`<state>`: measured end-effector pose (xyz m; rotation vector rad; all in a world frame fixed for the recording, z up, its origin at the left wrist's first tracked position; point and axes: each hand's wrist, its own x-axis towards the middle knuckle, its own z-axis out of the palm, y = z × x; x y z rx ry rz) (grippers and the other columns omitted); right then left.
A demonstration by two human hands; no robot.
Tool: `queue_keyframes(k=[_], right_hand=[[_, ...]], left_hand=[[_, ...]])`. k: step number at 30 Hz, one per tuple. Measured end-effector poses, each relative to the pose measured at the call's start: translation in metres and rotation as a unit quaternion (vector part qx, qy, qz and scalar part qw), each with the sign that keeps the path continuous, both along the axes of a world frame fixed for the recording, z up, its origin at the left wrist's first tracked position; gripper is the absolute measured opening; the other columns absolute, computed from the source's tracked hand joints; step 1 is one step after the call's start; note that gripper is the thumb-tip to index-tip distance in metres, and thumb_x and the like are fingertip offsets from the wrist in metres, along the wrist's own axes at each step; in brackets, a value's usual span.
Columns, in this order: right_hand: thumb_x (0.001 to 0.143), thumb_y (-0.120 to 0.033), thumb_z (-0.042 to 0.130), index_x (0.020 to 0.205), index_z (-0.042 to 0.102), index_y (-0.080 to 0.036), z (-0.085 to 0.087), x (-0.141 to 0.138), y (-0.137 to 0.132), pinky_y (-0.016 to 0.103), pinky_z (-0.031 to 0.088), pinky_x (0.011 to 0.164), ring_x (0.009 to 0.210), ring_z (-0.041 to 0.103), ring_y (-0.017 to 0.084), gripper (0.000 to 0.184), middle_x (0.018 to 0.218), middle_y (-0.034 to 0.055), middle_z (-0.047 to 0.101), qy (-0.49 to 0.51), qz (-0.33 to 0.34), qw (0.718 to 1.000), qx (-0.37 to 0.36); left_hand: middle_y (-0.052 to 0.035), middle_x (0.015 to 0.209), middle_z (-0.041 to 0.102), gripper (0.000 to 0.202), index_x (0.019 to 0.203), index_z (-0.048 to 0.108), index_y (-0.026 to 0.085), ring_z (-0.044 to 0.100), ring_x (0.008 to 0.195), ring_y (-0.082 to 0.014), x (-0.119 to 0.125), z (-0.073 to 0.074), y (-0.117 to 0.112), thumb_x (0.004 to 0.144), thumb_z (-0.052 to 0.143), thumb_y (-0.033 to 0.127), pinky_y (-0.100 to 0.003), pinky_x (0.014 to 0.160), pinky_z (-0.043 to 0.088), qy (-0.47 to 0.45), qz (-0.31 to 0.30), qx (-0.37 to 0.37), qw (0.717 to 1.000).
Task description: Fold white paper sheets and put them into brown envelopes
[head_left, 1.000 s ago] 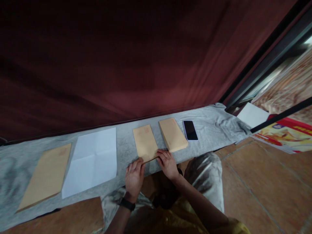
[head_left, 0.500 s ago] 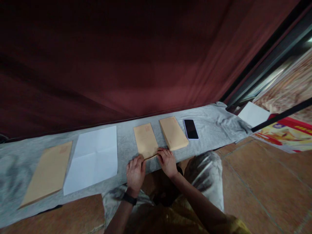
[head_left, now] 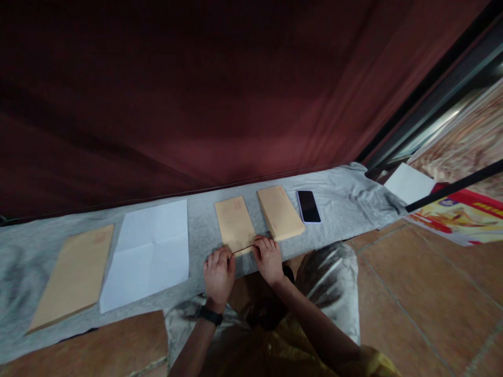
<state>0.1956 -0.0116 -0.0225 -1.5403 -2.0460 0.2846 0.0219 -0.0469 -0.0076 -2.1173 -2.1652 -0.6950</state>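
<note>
A brown paper envelope (head_left: 236, 220) lies on the grey cloth in front of me, its near end between my hands. My left hand (head_left: 218, 272) has its curled fingers on the near left corner. At the near right corner, my right hand (head_left: 269, 257) grips the same edge with bent fingers. Between the hands a narrow flap shows, with a dark line along its fold. Just right of it sits a stack of brown envelopes (head_left: 281, 212), close to my right fingertips.
A phone (head_left: 308, 207) lies right of the stack. To the left are a creased white sheet (head_left: 151, 251) and a larger-looking brown envelope (head_left: 74, 275). Grey cloth (head_left: 338, 193) covers the narrow surface, a dark red curtain (head_left: 236, 104) hangs behind, and tiled floor (head_left: 424, 283) shows at right.
The flap at the envelope's near end has folded over toward the envelope, and the dark line now sits further from me. Both hands stay at the corners.
</note>
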Motion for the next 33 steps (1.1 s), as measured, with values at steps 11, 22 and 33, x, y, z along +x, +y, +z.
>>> queue_keyframes(k=[11,22,33], right_hand=[[0.098,-0.021,0.055,0.11,0.058,-0.021,-0.004,-0.003,0.001,0.04,0.04,0.097,0.107,0.058,0.025,0.012,0.114,0.0077,0.066,-0.022,-0.024,0.999,0.002],[0.099,-0.022,0.054,0.11,0.059,-0.022,-0.006,-0.003,0.001,0.041,0.042,0.099,0.11,0.057,0.024,0.013,0.117,0.007,0.066,-0.009,-0.013,1.0,0.004],[0.103,-0.025,0.039,0.141,0.051,-0.016,0.004,0.001,-0.025,0.045,0.035,0.119,0.139,0.045,0.022,0.041,0.144,0.0113,0.055,0.046,0.161,0.986,0.029]], left_hand=[[-0.0079,0.099,0.07,0.017,0.1,0.065,0.019,0.059,0.091,-0.0259,0.003,0.0,0.003,0.095,0.049,0.025,-0.039,0.08,0.041,-0.005,0.034,-0.009,0.999],[-0.0117,0.148,0.054,0.053,0.143,0.05,0.012,0.045,0.14,-0.024,0.04,-0.017,-0.025,0.09,0.043,0.011,-0.042,0.119,0.035,0.058,-0.156,-0.003,0.986],[-0.0177,0.153,0.047,0.06,0.145,0.048,0.006,0.038,0.146,-0.0248,0.036,-0.031,-0.031,0.085,0.046,0.012,-0.045,0.124,0.029,0.106,-0.166,-0.071,0.978]])
